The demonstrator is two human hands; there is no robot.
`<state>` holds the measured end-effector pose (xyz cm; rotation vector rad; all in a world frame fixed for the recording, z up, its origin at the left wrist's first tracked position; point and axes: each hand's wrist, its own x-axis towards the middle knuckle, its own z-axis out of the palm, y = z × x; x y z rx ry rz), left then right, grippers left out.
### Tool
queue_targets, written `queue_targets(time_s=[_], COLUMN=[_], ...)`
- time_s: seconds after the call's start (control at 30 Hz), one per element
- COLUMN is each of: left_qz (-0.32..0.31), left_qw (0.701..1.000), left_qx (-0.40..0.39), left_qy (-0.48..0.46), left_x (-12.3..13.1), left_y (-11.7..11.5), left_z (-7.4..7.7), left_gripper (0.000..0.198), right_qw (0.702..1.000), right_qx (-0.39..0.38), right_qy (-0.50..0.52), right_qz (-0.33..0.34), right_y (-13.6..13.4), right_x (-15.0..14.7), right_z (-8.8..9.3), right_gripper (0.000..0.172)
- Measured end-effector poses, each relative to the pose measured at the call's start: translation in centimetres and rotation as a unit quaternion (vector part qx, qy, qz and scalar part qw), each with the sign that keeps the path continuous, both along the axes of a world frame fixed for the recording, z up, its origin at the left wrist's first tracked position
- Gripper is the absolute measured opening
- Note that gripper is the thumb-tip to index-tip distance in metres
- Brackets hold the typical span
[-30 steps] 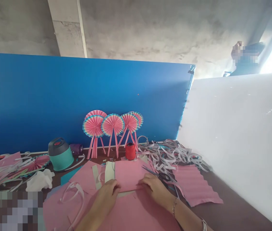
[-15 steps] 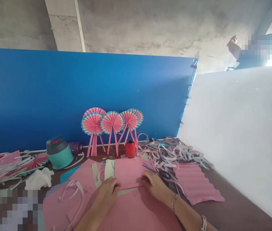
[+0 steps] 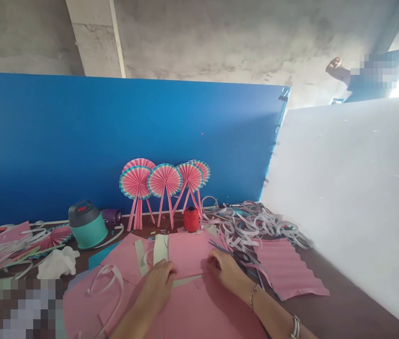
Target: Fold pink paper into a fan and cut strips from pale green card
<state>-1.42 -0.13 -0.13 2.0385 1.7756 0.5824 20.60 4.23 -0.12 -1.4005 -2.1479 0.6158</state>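
A pink paper sheet (image 3: 189, 252) lies on the table in front of me, its near edge turned up into a fold. My left hand (image 3: 158, 285) presses with curled fingers on the left end of that fold. My right hand (image 3: 225, 272) pinches its right end. More pink paper (image 3: 206, 315) lies under my forearms. Scissors (image 3: 236, 255) rest just beyond my right hand.
Several finished pink paper fans (image 3: 164, 181) lean on a blue board (image 3: 79, 141). A red thread spool (image 3: 191, 219), a teal jar (image 3: 86, 225), white paper strips (image 3: 252, 226), a pleated pink sheet (image 3: 286, 268) and crumpled white paper (image 3: 58, 261) surround the work. A white board (image 3: 354, 197) stands right.
Both hands have stayed on the fold, the right one shifting slightly along it. The camera has tilted a little. A person beyond the white board has moved an arm.
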Motion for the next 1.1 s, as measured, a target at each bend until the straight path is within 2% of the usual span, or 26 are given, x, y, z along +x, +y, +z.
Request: queue_targets(time_s=[0.37, 0.5, 0.6, 0.67, 0.77, 0.83, 1.1], left_qz=[-0.012, -0.032, -0.088, -0.124, -0.146, -0.155, -0.105], left_qw=[0.998, 0.992, 0.979, 0.971, 0.963, 0.96, 0.968], left_qx=[-0.027, 0.021, 0.048, 0.034, 0.024, 0.024, 0.006], left_qy=[0.049, 0.122, 0.177, 0.204, 0.227, 0.23, 0.229], left_x=[0.2, 0.8, 1.6, 2.2, 2.6, 2.5, 0.6], left_y=[-0.3, -0.5, -0.7, -0.8, -0.7, -0.6, -0.5], left_z=[1.2, 1.0, 1.1, 1.4, 1.6, 1.6, 1.8], left_gripper=[0.025, 0.036, 0.05, 0.051, 0.047, 0.048, 0.043], right_qw=[0.999, 0.993, 0.971, 0.949, 0.922, 0.918, 0.908], right_qx=[0.017, 0.077, 0.167, 0.207, 0.225, 0.224, 0.235], right_qy=[-0.032, -0.084, -0.168, -0.229, -0.286, -0.298, -0.321], right_qz=[0.008, 0.02, 0.033, 0.074, 0.132, 0.138, 0.132], right_y=[-0.1, -0.3, -0.7, -0.9, -1.1, -1.2, -1.1], right_x=[0.1, 0.1, -0.3, -0.6, -1.0, -1.0, 0.0], right_z=[0.1, -0.1, -0.3, -0.3, -0.1, 0.1, 0.1], right_gripper=[0.012, 0.015, 0.021, 0.019, 0.017, 0.017, 0.017])
